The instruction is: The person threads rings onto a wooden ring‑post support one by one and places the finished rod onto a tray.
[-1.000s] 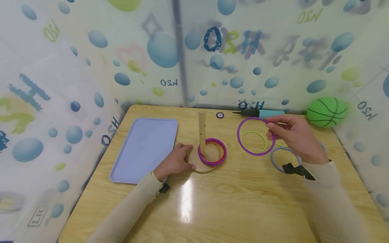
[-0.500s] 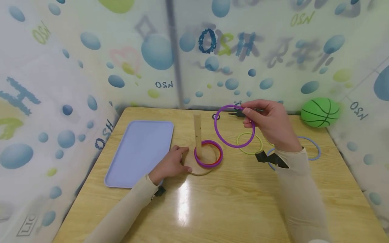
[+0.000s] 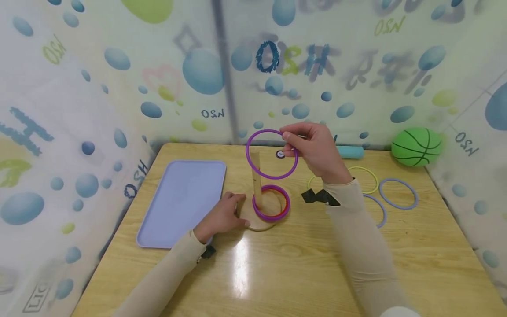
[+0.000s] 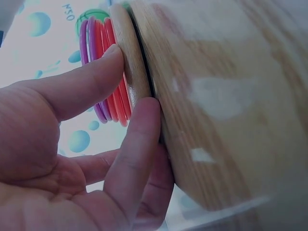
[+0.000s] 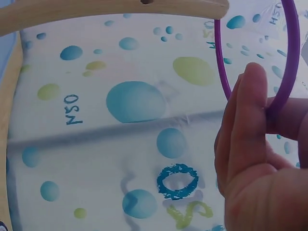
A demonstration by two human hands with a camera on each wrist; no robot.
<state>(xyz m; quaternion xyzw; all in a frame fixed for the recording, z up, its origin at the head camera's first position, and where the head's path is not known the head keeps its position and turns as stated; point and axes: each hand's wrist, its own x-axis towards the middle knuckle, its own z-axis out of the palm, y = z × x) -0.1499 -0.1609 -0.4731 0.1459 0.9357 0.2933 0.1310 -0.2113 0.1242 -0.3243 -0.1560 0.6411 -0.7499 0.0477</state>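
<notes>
In the head view, my right hand [image 3: 314,152] pinches a purple ring [image 3: 273,177] by its right side, between thumb and fingers. The ring is tilted and overlaps the top of a wooden post [image 3: 257,191]. In the right wrist view, the post's end [image 4: 132,57] is not shown by the left camera, but a purple ring [image 5: 291,53] hangs close by the wooden tip [image 5: 216,8]. Around the post's foot lie purple rings [image 3: 271,218] over red rings [image 4: 113,33]. My left hand [image 3: 222,213] grips the left edge of the round wooden base [image 3: 257,223].
A pale blue tray [image 3: 182,202] lies left of the stand. Blue rings [image 3: 416,200] and yellow rings [image 3: 376,178] lie on the right, partly behind my right arm. At the back are a green ball [image 3: 416,146], a turquoise tube [image 3: 350,152] and a small dark disc [image 3: 280,154].
My right hand has carried the purple ring leftward and up, from above the yellow rings to the top of the post. My left hand stays at the base.
</notes>
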